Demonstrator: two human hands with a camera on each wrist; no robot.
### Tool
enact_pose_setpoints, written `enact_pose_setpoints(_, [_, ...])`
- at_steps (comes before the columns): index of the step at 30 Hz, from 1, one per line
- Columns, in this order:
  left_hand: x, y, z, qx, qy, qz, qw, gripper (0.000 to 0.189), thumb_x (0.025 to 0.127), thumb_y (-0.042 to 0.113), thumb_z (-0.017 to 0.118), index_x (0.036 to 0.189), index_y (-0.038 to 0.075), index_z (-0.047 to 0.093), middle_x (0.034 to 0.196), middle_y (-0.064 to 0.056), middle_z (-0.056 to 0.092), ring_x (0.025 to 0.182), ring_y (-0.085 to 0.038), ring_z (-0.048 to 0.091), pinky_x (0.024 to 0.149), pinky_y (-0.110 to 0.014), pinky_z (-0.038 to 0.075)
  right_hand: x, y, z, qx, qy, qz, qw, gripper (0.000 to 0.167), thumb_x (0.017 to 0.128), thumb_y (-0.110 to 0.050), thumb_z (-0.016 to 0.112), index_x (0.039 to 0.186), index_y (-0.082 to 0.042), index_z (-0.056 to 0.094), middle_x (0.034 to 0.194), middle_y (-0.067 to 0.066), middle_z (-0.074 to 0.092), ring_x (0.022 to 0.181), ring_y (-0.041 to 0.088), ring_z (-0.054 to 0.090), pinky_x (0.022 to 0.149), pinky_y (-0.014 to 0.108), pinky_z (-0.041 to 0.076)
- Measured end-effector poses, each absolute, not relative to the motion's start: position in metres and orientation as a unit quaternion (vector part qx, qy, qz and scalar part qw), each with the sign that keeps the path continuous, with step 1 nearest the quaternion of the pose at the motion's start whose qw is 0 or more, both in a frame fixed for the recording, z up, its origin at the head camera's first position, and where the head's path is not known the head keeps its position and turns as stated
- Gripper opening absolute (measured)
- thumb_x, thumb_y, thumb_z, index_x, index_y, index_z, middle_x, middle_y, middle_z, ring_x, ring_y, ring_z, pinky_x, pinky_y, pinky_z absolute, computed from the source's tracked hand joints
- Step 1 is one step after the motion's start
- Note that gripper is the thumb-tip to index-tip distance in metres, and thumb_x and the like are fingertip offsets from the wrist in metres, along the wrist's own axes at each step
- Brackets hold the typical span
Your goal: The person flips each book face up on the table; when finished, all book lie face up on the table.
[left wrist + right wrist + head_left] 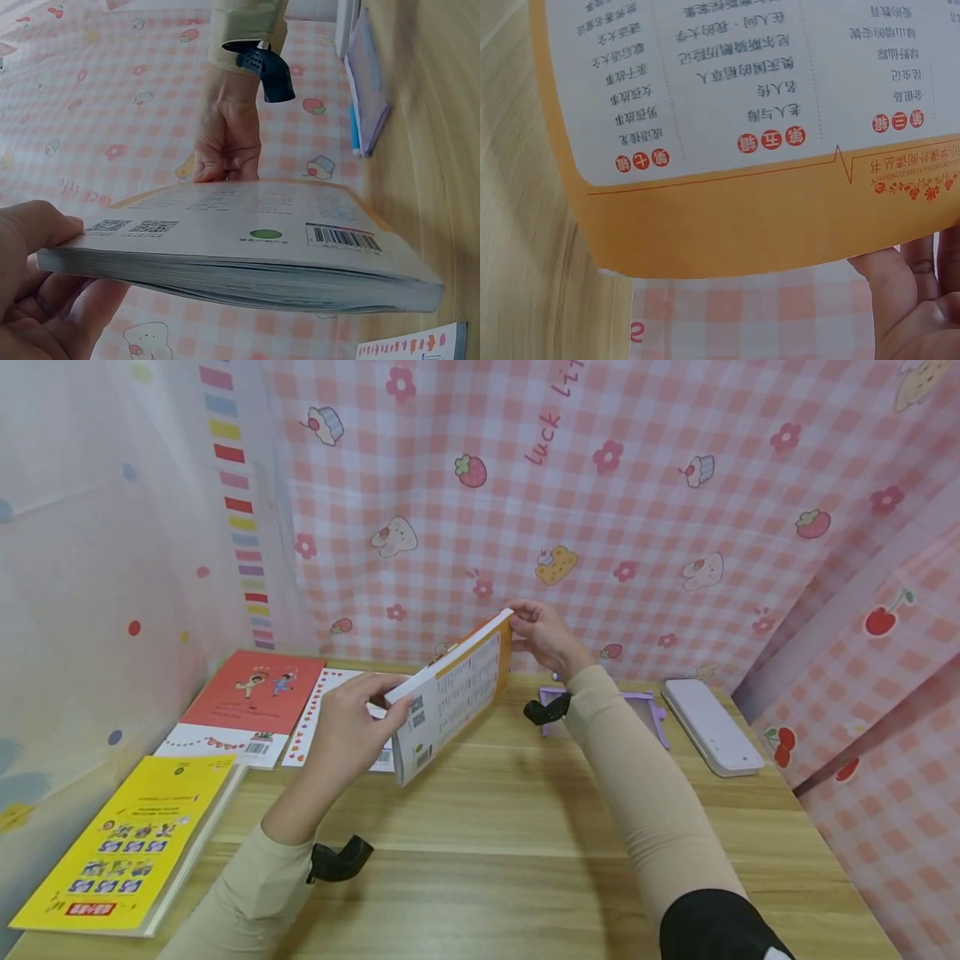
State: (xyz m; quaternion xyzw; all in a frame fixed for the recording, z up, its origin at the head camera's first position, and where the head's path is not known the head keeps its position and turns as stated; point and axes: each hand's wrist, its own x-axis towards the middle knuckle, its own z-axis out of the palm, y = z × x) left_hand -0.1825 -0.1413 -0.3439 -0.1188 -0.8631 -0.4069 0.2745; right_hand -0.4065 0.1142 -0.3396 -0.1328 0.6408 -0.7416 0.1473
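Both hands hold up a thick paperback book (457,693) on its edge above the table, its white, orange-bordered back cover toward me. My left hand (348,735) pinches the near upper corner, thumb on the cover beside the QR codes and fingers behind, as the left wrist view shows. At the far end, my right hand (543,635) grips the orange edge between thumb and fingers. In the right wrist view the printed columns on the book's cover (742,90) appear upside down, and the right thumb and fingers (911,292) meet its orange border.
A red-and-white book (258,702) and a white patterned booklet (311,727) lie at the back left. Nearer is a yellow book (127,843). At the back right are a purple-framed mesh pouch (645,714) and a pale case (711,727). A checked curtain (480,510) hangs behind.
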Motion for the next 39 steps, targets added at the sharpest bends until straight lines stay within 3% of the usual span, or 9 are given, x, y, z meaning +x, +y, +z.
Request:
enact_pose_setpoints(5, [-0.183, -0.142, -0.346, -0.123, -0.844, -0.441, 0.278, 0.023, 0.088, 0.008, 0.079, 0.109, 0.000, 0.075, 0.097, -0.012, 0.073, 0.080, -0.019, 0.069, 0.064, -0.028, 0.061, -0.409, 0.116, -0.340, -0.129, 0.628, -0.754, 0.139, 0.031, 0.102, 0.005, 0.052, 0.087, -0.013, 0.072, 0.084, 0.001, 0.070, 0.082, 0.016, 0.063, 0.074, 0.034, 0.059])
enact_pose_setpoints(15, [-0.183, -0.146, -0.355, -0.124, -0.824, -0.487, 0.262, 0.031, 0.086, 0.005, 0.081, 0.115, 0.000, 0.072, 0.106, -0.012, 0.070, 0.092, -0.023, 0.071, 0.072, -0.028, 0.062, -0.407, 0.115, -0.334, -0.118, 0.614, -0.769, 0.129, 0.031, 0.101, 0.004, 0.053, 0.084, -0.011, 0.075, 0.083, 0.002, 0.072, 0.080, 0.018, 0.065, 0.070, 0.032, 0.058])
enact_pose_setpoints(18, [-0.183, -0.148, -0.356, -0.129, -0.829, -0.483, 0.250, 0.036, 0.085, 0.003, 0.082, 0.118, -0.002, 0.070, 0.106, -0.013, 0.069, 0.094, -0.025, 0.071, 0.073, -0.028, 0.062, -0.405, 0.115, -0.331, -0.111, 0.610, -0.774, 0.125, 0.024, 0.101, 0.004, 0.054, 0.091, -0.006, 0.073, 0.083, 0.002, 0.072, 0.079, 0.017, 0.066, 0.069, 0.031, 0.058])
enact_pose_setpoints(21, [-0.184, -0.150, -0.359, -0.126, -0.847, -0.463, 0.228, 0.035, 0.086, 0.005, 0.081, 0.118, -0.002, 0.069, 0.105, -0.013, 0.068, 0.095, -0.026, 0.070, 0.073, -0.030, 0.062, -0.403, 0.116, -0.329, -0.107, 0.609, -0.777, 0.119, 0.015, 0.101, 0.004, 0.054, 0.107, 0.006, 0.067, 0.084, 0.002, 0.072, 0.078, 0.016, 0.066, 0.068, 0.031, 0.059])
enact_pose_setpoints(25, [-0.185, -0.152, -0.363, -0.119, -0.871, -0.435, 0.195, 0.030, 0.089, 0.008, 0.078, 0.115, -0.002, 0.067, 0.103, -0.015, 0.067, 0.095, -0.028, 0.070, 0.074, -0.035, 0.063, -0.402, 0.118, -0.327, -0.109, 0.612, -0.775, 0.113, 0.024, 0.101, 0.001, 0.054, 0.121, 0.014, 0.057, 0.084, 0.001, 0.072, 0.079, 0.016, 0.066, 0.068, 0.030, 0.059])
enact_pose_setpoints(30, [-0.188, -0.155, -0.370, -0.112, -0.893, -0.404, 0.165, 0.031, 0.091, 0.011, 0.077, 0.118, -0.002, 0.067, 0.107, -0.017, 0.069, 0.094, -0.028, 0.070, 0.074, -0.039, 0.062, -0.403, 0.122, -0.323, -0.117, 0.605, -0.780, 0.107, 0.013, 0.101, 0.001, 0.054, 0.103, 0.002, 0.066, 0.082, 0.001, 0.071, 0.077, 0.016, 0.066, 0.066, 0.030, 0.058])
enact_pose_setpoints(33, [-0.189, -0.158, -0.374, -0.116, -0.906, -0.379, 0.149, 0.032, 0.090, 0.013, 0.077, 0.117, -0.002, 0.068, 0.106, -0.017, 0.071, 0.092, -0.028, 0.070, 0.073, -0.040, 0.060, -0.403, 0.121, -0.321, -0.116, 0.599, -0.785, 0.107, 0.020, 0.101, 0.002, 0.053, 0.093, -0.005, 0.071, 0.081, 0.002, 0.071, 0.077, 0.016, 0.066, 0.066, 0.030, 0.059])
enact_pose_setpoints(39, [-0.189, -0.163, -0.378, -0.115, -0.923, -0.348, 0.113, 0.035, 0.091, 0.021, 0.077, 0.118, 0.000, 0.069, 0.106, -0.015, 0.073, 0.092, -0.028, 0.070, 0.072, -0.043, 0.057, -0.401, 0.120, -0.320, -0.112, 0.597, -0.787, 0.108, 0.022, 0.102, 0.001, 0.052, 0.093, -0.006, 0.071, 0.083, 0.002, 0.071, 0.078, 0.016, 0.066, 0.066, 0.031, 0.059])
